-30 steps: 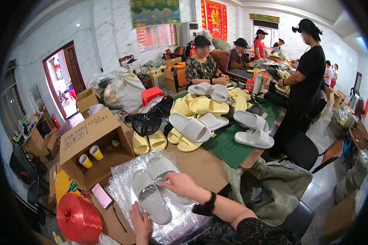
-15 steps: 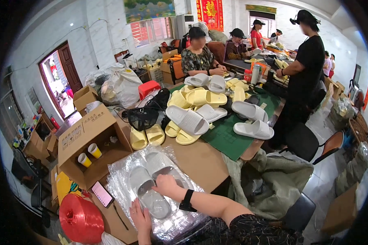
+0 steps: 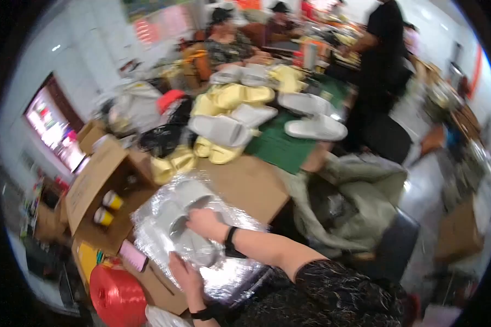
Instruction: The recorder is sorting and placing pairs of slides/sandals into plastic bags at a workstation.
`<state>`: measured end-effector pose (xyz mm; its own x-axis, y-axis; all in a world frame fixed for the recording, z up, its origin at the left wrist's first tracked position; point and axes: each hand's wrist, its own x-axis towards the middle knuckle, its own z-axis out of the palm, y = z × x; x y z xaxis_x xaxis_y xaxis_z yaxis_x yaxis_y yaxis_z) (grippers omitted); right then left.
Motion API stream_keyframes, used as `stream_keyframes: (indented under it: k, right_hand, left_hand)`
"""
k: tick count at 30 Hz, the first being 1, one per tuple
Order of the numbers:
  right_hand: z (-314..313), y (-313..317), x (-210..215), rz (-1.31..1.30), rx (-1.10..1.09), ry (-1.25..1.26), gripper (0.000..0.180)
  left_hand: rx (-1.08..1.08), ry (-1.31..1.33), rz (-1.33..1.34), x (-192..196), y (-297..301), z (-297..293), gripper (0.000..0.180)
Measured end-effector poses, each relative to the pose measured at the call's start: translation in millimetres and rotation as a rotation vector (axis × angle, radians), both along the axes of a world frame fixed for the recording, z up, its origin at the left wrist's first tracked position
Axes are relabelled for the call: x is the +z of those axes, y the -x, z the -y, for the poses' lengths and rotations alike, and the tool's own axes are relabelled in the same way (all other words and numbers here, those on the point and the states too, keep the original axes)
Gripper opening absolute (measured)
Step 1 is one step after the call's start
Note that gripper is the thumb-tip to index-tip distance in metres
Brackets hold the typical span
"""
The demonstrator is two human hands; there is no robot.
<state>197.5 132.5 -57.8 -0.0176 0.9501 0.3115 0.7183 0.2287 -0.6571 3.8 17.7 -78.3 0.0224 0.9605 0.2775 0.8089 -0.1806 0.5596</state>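
Observation:
A pair of light grey slippers (image 3: 199,252) lies on a stack of clear plastic bags (image 3: 147,231) at the near edge of the table, with clear film over it. My right hand (image 3: 206,223) is closed over the slippers, its fingertips pinching the film near the straps. Blur hides exactly how much film is caught. My left hand (image 3: 186,275) rests beside the slippers' near end, its fingers stretched out against the plastic and holding nothing.
Grey slippers (image 3: 218,129) and yellow slippers (image 3: 226,152) are piled beyond. A cardboard box (image 3: 101,182) with two cups, a phone (image 3: 133,255) and red twine (image 3: 117,294) stand left. An open sack (image 3: 360,212) is right. Other people work behind.
The whole view has shifted and blurred, with the table appearing further left and higher. Both hands keep nearly the same places on the bagged slippers.

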Motion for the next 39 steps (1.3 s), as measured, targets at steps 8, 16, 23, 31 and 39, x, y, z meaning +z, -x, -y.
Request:
stream_keyframes:
  k: [8, 16, 23, 31, 39]
  right_hand:
    - [3.0, -19.5, -5.7, -0.043, -0.046, -0.027, 0.034]
    - [95.1, -181.2, -37.8, -1.306, -0.225, -0.288, 0.020]
    - [157.9, -263.2, -80.0, -1.731, -0.666, -0.414, 0.030]
    - [243.8, -332.5, -301.2, -2.137, -1.086, -0.193, 0.015]
    - [134.4, -297.9, -60.3, -0.880, -0.757, -0.685, 0.023]
  left_hand:
    - [-0.063, -0.015, -0.014, -2.0, 12.8, 2.6, 0.059]
    - [-0.125, -0.068, -0.030, -1.9, -2.7, 4.9, 0.056]
    - [0.035, -0.047, -0.085, -8.3, 57.4, 12.0, 0.061]
    - [-0.038, -0.044, 0.002, -2.3, 26.0, 7.9, 0.062]
    - [-0.044, 0.004, -0.001, 3.4, 16.8, 7.1, 0.066]
